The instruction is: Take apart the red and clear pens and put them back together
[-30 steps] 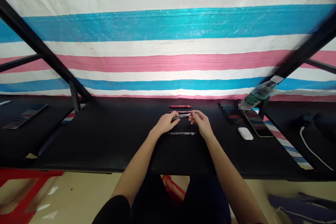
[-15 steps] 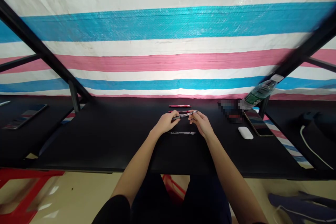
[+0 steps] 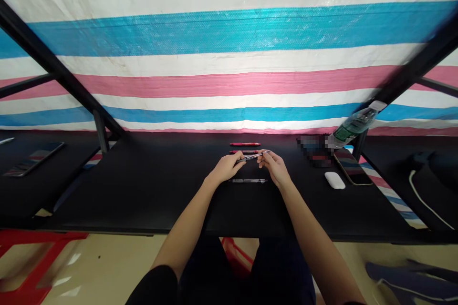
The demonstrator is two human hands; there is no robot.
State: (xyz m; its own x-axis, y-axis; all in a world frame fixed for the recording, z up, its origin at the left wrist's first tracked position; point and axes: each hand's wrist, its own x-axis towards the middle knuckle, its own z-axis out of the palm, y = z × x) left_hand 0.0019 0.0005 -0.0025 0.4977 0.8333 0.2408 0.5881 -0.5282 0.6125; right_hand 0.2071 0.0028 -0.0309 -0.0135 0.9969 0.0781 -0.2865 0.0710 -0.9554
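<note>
Between my two hands a clear pen [image 3: 252,157] slants up to the right, held just above the black tabletop. My left hand [image 3: 226,167] pinches its left end, fingers closed. The fingers of my right hand [image 3: 274,167] close on the other end. Behind the hands lies a red pen [image 3: 245,144], and nearer to me a second red pen [image 3: 237,151] is partly hidden by my fingers and the held pen. In front of my hands, a clear pen with dark parts [image 3: 248,181] lies flat, pointing sideways.
On the right of the black table [image 3: 143,190] are a white earbud case [image 3: 335,180], a phone [image 3: 352,167] and a tilted water bottle [image 3: 354,127]. A striped sheet [image 3: 229,66] hangs behind. Another phone [image 3: 36,158] lies far left. Black metal bars [image 3: 60,71] slant at both sides.
</note>
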